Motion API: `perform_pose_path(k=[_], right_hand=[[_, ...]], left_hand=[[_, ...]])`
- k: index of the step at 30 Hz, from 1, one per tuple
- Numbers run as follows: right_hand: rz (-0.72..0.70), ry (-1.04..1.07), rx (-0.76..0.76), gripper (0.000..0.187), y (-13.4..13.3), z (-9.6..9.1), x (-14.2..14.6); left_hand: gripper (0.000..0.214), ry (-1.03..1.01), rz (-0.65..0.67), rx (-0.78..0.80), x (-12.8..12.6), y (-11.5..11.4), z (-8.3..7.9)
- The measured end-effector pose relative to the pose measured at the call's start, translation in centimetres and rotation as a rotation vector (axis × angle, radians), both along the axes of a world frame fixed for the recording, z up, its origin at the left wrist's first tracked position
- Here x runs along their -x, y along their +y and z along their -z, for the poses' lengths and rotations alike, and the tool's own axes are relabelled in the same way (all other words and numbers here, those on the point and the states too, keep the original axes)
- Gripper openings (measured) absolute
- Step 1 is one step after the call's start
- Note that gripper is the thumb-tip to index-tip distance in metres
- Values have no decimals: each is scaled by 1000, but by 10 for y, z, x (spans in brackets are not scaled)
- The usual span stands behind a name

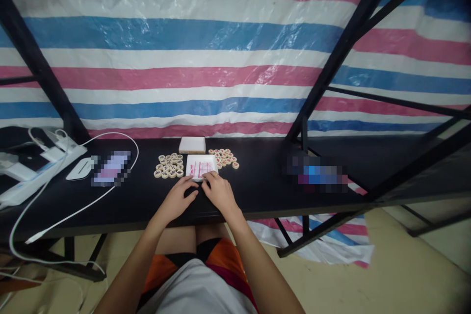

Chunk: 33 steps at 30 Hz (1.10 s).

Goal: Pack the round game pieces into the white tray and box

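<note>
A shallow white box tray [202, 157] sits on the black table in front of me, with a folded white sheet [198, 169] marked in red lines inside it. My left hand [179, 197] touches the tray's near left corner with its fingertips, thumb held apart. At the near right edge, the fingers of my right hand [219, 190] reach onto the rim, also with the thumb apart. Left of the tray stand rows of round Chinese chess pieces with dark characters [169, 167]. Pieces with red characters [224, 157] lie on the right. Behind the tray is a white box lid [192, 144].
To the left lie a phone-like blurred object [112, 168], a white flat device [80, 169], a power strip [44, 171] and a looping white cable [91, 198]. Another blurred object [318, 174] lies at right. Black metal posts [331, 76] and striped sheeting [191, 78] stand behind the table [265, 176].
</note>
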State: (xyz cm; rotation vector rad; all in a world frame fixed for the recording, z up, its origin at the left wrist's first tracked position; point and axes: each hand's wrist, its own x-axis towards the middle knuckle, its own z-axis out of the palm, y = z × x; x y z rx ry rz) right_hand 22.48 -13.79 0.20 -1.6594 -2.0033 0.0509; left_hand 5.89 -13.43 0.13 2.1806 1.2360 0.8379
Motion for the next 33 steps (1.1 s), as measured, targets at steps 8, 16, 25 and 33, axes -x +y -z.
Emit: perform_pose_path(k=[8,16,25,33], right_hand=[[151,265,-257,42,8,4,-44],[170,-88,-56,36,27,15,-100],[245,-59,-67,15,25,6,-95],[-220,69,-177,16,19,-6,-2]], left_hand=[[23,28,-6,4,1,0,0],[25,32,-11,15,1,0,3],[26,38,-8,13,3,0,0],[27,20,0,-13,1,1,0]])
